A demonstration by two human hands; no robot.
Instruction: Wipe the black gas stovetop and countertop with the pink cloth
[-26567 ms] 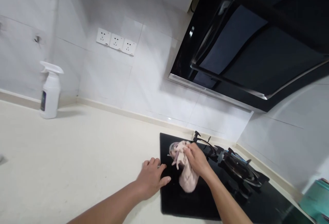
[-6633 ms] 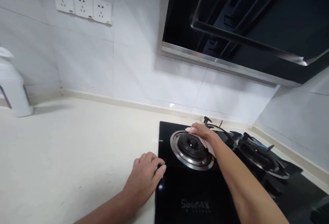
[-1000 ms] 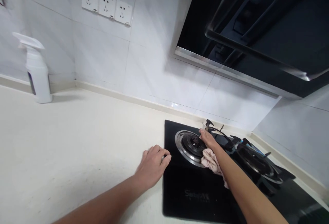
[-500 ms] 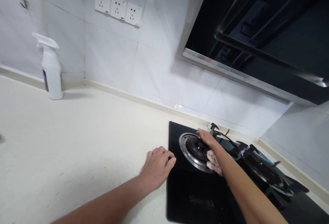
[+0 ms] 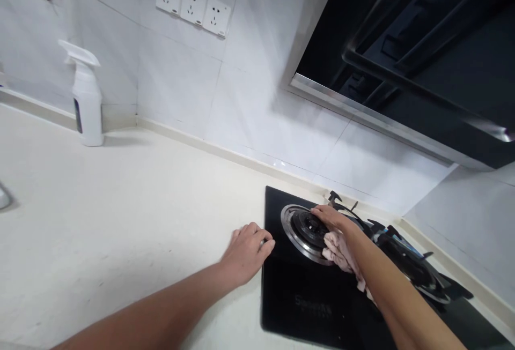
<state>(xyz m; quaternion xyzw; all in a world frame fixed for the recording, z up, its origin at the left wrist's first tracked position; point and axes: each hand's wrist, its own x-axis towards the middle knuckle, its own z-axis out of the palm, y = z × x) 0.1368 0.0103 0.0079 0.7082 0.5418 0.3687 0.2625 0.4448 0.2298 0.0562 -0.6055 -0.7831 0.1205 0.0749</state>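
Observation:
My right hand [image 5: 330, 216] presses a pale pink cloth [image 5: 340, 251] against the right side of the round left burner [image 5: 306, 226] of a black glass gas stove [image 5: 306, 302]. The cloth hangs out under my wrist, and my fingers are closed on it. At the stove's left edge my left hand [image 5: 247, 251] rests on the cream countertop [image 5: 120, 205], fingers curled loosely and fingertips touching the stove's rim. It holds nothing.
A second burner with a black pan support [image 5: 410, 269] sits to the right. A black range hood [image 5: 406, 55] hangs overhead. A white spray bottle [image 5: 85, 95] stands at the back-left wall, below three wall sockets [image 5: 192, 5]. White tiles line the wall.
My right hand has slid slightly along the burner's far side with the cloth. The view has shifted right and down a little. My left hand has stayed at the stove's edge.

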